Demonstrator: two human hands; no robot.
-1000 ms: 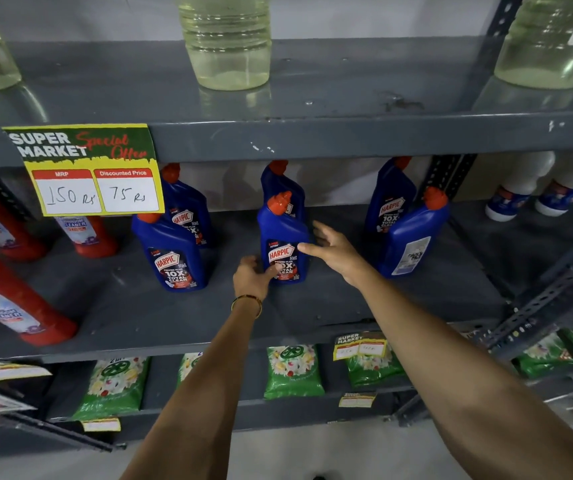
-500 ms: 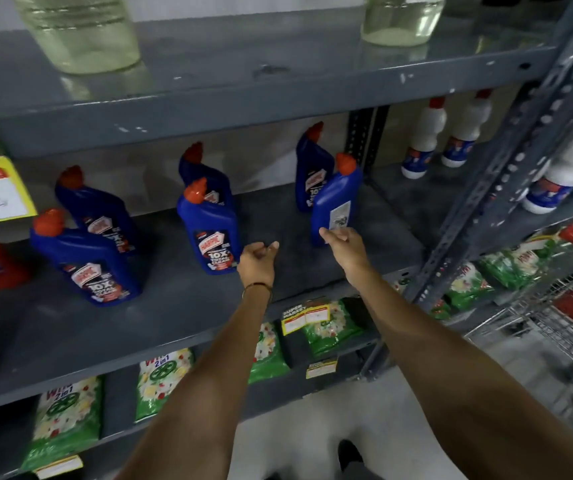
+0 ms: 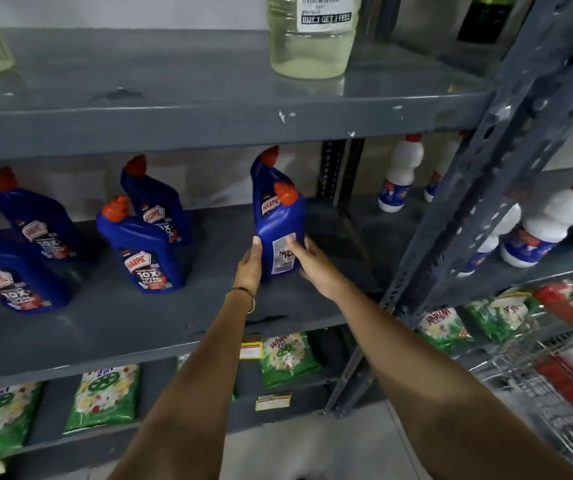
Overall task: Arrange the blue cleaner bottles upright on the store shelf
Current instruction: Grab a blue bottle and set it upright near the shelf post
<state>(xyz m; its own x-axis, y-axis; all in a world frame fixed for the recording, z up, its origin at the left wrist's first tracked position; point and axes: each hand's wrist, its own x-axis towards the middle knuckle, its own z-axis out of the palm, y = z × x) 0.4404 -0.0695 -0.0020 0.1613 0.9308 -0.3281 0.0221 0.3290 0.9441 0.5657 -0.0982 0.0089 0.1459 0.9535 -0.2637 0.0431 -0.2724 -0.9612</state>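
Observation:
Several blue cleaner bottles with orange caps stand on the grey middle shelf [image 3: 111, 317]. The rightmost front bottle [image 3: 278, 226] stands upright with its back label facing me. My left hand [image 3: 251, 265] presses on its left side and my right hand [image 3: 309, 263] on its right side, so both hold it. Another blue bottle [image 3: 264, 174] stands right behind it. To the left stand a front bottle [image 3: 144, 251] with one [image 3: 155, 202] behind it, and farther left two more bottles [image 3: 18, 271] [image 3: 35, 220].
The upper shelf [image 3: 208, 123] carries clear jugs of pale liquid [image 3: 309, 46]. White bottles [image 3: 551, 220] stand in the bay to the right, behind a slotted steel upright [image 3: 479, 188]. Green detergent packs [image 3: 105, 396] lie on the bottom shelf. A red-handled wire trolley [image 3: 569, 375] stands at the right.
My view swung right along the shelf. Both hands left the middle front bottle, moved right and closed around the rightmost front bottle.

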